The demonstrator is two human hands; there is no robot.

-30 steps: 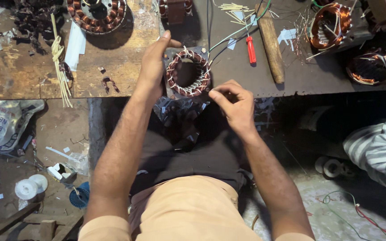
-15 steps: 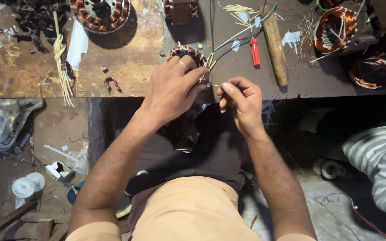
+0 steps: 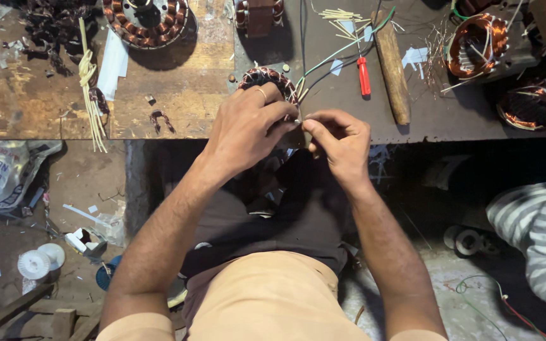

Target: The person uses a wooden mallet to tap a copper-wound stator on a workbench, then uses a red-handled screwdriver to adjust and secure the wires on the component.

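Fingertips of the left hand (image 3: 248,129) and right hand (image 3: 342,140) pinch together on a thin wire at the near rim of the copper coil ring (image 3: 265,81), so a steady, gentle pull seems best. At one o'clock lie a red screwdriver (image 3: 364,76) and wooden handle (image 3: 392,66); loose green wires (image 3: 342,53) crowd in.

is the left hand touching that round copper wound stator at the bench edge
Touching. The head view shows the left hand lying over the stator, fingers covering its near rim with no gap.
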